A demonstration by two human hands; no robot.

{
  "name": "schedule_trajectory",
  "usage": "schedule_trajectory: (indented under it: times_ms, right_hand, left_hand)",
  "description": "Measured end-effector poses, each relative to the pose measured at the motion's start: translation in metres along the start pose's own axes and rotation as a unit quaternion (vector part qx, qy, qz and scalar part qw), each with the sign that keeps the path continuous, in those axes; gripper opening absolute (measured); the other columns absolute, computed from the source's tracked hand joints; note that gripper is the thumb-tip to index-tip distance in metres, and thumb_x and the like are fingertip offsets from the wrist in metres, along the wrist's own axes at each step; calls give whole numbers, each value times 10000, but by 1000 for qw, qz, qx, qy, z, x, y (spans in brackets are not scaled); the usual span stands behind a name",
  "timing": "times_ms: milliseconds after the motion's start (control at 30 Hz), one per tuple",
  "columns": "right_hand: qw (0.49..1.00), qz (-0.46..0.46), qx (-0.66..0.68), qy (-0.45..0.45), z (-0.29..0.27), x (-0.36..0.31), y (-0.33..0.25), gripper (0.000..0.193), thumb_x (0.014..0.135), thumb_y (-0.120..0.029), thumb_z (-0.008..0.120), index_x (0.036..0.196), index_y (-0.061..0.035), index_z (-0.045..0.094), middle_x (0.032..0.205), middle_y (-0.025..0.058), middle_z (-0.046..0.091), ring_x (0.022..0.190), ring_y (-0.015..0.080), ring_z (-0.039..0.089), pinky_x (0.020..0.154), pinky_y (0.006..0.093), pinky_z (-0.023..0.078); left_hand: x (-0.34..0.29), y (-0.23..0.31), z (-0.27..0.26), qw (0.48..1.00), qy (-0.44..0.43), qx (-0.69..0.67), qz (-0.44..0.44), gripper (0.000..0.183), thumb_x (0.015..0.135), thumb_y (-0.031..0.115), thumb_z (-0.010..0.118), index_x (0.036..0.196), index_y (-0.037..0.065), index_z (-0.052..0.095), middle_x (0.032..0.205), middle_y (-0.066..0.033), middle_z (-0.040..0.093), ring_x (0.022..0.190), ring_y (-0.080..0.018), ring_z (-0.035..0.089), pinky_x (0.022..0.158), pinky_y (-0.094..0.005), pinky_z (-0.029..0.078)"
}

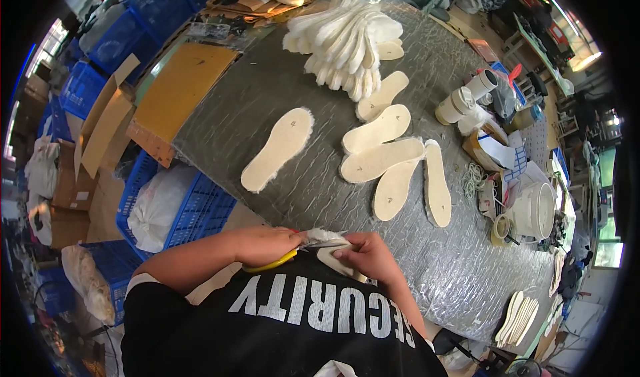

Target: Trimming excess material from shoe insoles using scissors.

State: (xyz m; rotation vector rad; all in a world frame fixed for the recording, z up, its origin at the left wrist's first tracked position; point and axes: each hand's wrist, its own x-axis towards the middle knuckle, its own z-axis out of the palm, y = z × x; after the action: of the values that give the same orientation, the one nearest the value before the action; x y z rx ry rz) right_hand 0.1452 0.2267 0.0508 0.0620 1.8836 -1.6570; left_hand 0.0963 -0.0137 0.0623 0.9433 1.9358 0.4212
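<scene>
Black shirt (193, 330) lay nearest the camera, just under the near edge of the desk (320, 204). At that edge, held insole (331, 260) and a white fleece fringe (325, 236) sat between both hands.

Risks (judged): blades of the yellow-handled scissors (269, 264) appeared to point toward the right hand (370, 256), so a slip could have nicked it. Shaggy fleece could have masked the outline, causing a cut into the sole. Work close to the body could have let cloth snag.

Fingers: left hand (267, 246) curled around the scissors; blade gap could not be told. Right hand pinched the insole between thumb and fingers, with little gap.

Surroundings: single insole (279, 150) toward the desk's left edge; fleece insole heap (343, 37) near its far edge.
</scene>
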Motion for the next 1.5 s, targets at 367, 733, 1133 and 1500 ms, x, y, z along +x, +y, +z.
schedule_trajectory:
  times_ms: [367,733,1133,1500]
  right_hand:
    - [999,3,-40,-17,5,2,6,132,761,-37,635,873,33,642,682,-12,595,634,22,481,551,212,410]
    - [970,-79,-226,37,7,-1,-2,225,719,-183,688,806,13,620,612,126,557,534,164,508,518,305,415]
    - [972,-87,-207,74,9,1,11,242,675,-273,719,775,-62,656,680,90,612,661,207,567,792,369,347]
    - [962,-128,-227,82,16,2,19,209,649,-244,742,756,-83,661,683,31,609,737,184,554,871,397,283]
  left_hand:
    - [-2,-3,-1,999,-38,33,-20,394,920,261,292,1200,14,421,955,-260,574,901,-369,572,760,-429,450]
    - [-15,3,-14,991,-90,-86,-50,433,905,208,360,1306,49,321,1054,-238,546,971,-360,541,806,-391,436]
    - [-18,12,-22,988,-88,-92,-82,485,916,245,290,1361,57,247,1262,-217,437,1141,-344,446,958,-372,347]
    - [-9,8,-15,994,-98,-19,-44,485,898,206,305,1348,35,249,1197,-241,478,1048,-362,511,873,-390,415]
